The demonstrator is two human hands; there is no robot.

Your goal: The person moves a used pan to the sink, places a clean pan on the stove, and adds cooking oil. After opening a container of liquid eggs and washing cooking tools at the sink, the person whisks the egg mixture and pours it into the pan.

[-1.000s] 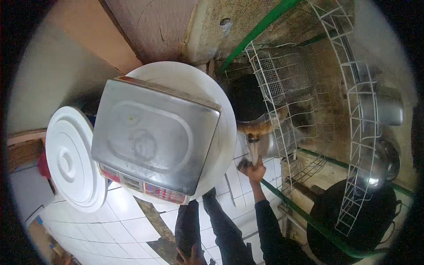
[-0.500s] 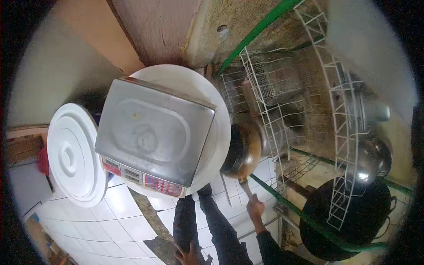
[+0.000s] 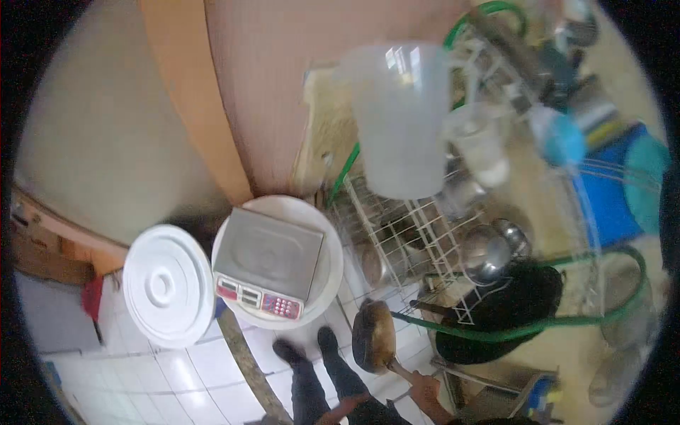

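My right hand (image 3: 425,391) is wrapped round the handle of a pan (image 3: 383,336) with a scorched brown underside. The pan hangs tilted over the tiled floor, to the right of my legs. Low in the view, my left hand (image 3: 345,409) is in front of my legs, blurred, and its fingers cannot be made out. Ahead of my feet, a digital scale (image 3: 270,256) with a metal plate rests on top of a large white tub (image 3: 330,273).
A white round lid (image 3: 163,287) stands left of the tub. On the right is a green-framed wire rack (image 3: 425,234) with a translucent plastic jug (image 3: 400,124), metal bowls (image 3: 486,253) and a large black wok (image 3: 489,326). White tiles (image 3: 188,375) cover the floor.
My view has drawn back and up, showing the jug and upper rack. My right hand still grips the pan, which has come away from beside the tub and rack. My left hand has moved right.
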